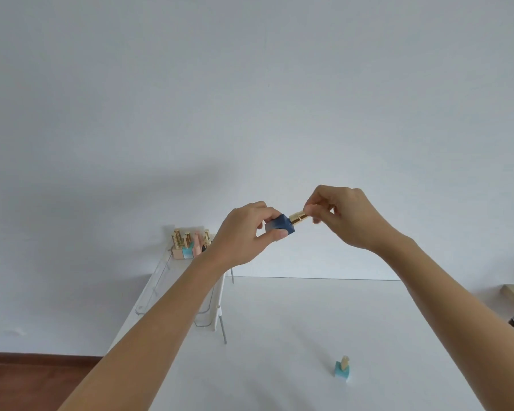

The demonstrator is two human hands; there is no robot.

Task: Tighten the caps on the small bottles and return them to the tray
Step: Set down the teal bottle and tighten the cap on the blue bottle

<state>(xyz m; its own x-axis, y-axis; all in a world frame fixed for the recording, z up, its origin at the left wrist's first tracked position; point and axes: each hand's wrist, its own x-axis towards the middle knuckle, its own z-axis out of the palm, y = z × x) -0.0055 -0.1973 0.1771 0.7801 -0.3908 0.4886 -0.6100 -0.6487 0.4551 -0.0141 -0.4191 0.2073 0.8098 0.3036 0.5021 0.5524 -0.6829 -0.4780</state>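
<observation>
Bottle (279,226), dark blue, raised above the table (279,336); left hand (244,232) clamps its square body, right hand (344,218) pinches the gold cap (298,218); looks light, slick, probably glass; grip the flat sides.

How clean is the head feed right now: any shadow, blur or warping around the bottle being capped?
Head view: even, soft light, no glare; a faint shadow of the arms on the wall. The dark blue bottle and gold cap read clearly, the right hand's fingertips slightly blurred. Wide-angle stretch lengthens both forearms; the tray bottles look soft.
</observation>
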